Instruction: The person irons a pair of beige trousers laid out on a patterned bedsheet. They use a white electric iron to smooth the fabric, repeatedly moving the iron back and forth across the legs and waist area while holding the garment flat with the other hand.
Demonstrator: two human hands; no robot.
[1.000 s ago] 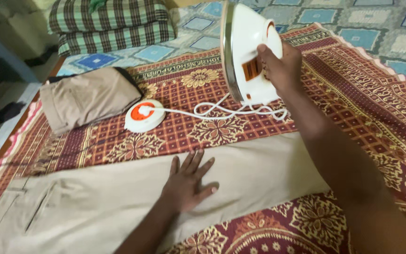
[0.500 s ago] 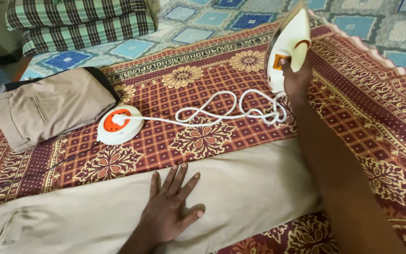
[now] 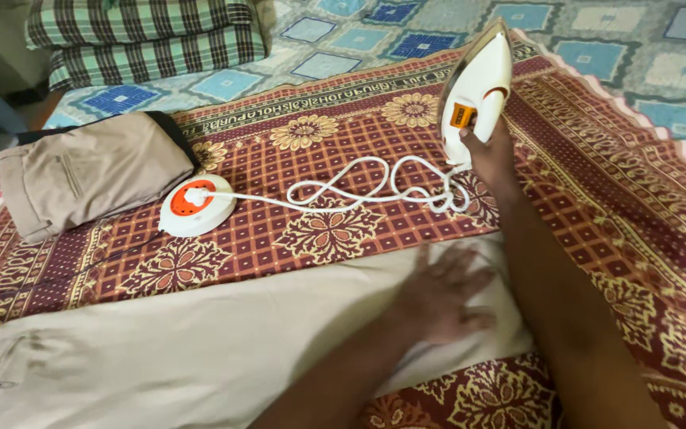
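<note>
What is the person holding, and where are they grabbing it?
The right hand grips the white iron at its lower rear end, near where the cord comes out; the iron stands on its heel. The left hand holds nothing; it lies flat on the beige trousers.

White iron [image 3: 476, 87], beige trousers [image 3: 200, 342], maroon floral blanket [image 3: 343, 230]

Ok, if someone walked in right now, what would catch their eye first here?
Probably the white iron, stood on its heel at the far right of the patterned red mat with the right hand on it. Next, the beige trousers spread across the near edge, the left hand flat on them. A white cord loops from the iron to a round orange-and-white socket.
</note>
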